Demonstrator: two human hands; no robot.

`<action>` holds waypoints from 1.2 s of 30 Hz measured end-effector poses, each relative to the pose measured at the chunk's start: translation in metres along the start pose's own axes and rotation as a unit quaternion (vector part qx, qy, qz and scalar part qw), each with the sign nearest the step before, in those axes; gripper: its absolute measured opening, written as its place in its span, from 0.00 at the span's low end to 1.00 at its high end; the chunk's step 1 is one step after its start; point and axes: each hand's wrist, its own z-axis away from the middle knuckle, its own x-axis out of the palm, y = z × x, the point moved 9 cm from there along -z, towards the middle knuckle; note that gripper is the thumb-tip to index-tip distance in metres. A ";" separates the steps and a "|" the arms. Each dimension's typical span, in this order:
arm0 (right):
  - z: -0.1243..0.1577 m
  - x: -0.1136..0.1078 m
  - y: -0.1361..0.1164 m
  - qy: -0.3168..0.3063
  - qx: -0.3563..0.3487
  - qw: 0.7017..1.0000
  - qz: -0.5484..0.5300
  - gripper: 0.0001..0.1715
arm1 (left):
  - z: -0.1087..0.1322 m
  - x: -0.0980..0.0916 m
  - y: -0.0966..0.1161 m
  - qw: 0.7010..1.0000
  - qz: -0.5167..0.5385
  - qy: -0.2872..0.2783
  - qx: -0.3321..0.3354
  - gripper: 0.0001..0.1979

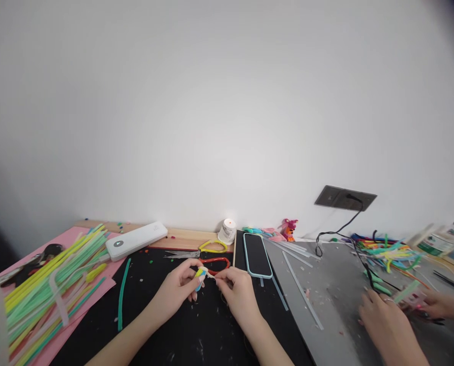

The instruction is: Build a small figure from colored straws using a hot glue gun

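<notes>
My left hand (pixel 183 282) pinches a small yellow, white and blue piece (pixel 201 274) between thumb and fingers, above the black mat (pixel 173 335). My right hand (pixel 236 287) is closed at its right side, fingertips together on a thin pale strand that seems to run from the piece. What exactly the right fingertips grip is too small to make out. Just behind both hands lie scissors (pixel 213 247) with a yellow and a red handle loop, their blades pointing left. An upturned paper cup (pixel 227 232) stands farther back, against the wall.
At left, yellow, green and pink pipe cleaners (pixel 55 284) lie on pink paper beside a white power bank (pixel 137 241). A phone (pixel 258 255) lies right of centre. A co-worker's hands (pixel 389 325) work at the right, near a black cable (pixel 341 230) and bottles (pixel 438 241).
</notes>
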 end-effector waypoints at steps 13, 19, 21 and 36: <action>0.003 -0.006 -0.015 0.012 -0.034 0.999 0.026 0.13 | 0.001 -0.012 0.000 0.997 -0.066 0.043 0.023 0.16; 0.003 -0.007 -0.009 0.027 -0.027 0.999 0.024 0.13 | -0.001 -0.015 -0.001 0.995 -0.078 0.051 0.033 0.15; 0.003 -0.008 -0.006 0.039 -0.018 0.999 0.019 0.13 | -0.001 -0.018 -0.001 0.994 -0.078 0.062 0.035 0.15; 0.007 -0.009 -0.023 0.048 -0.089 0.995 0.005 0.14 | 0.003 -0.029 0.007 0.986 -0.121 0.114 0.029 0.15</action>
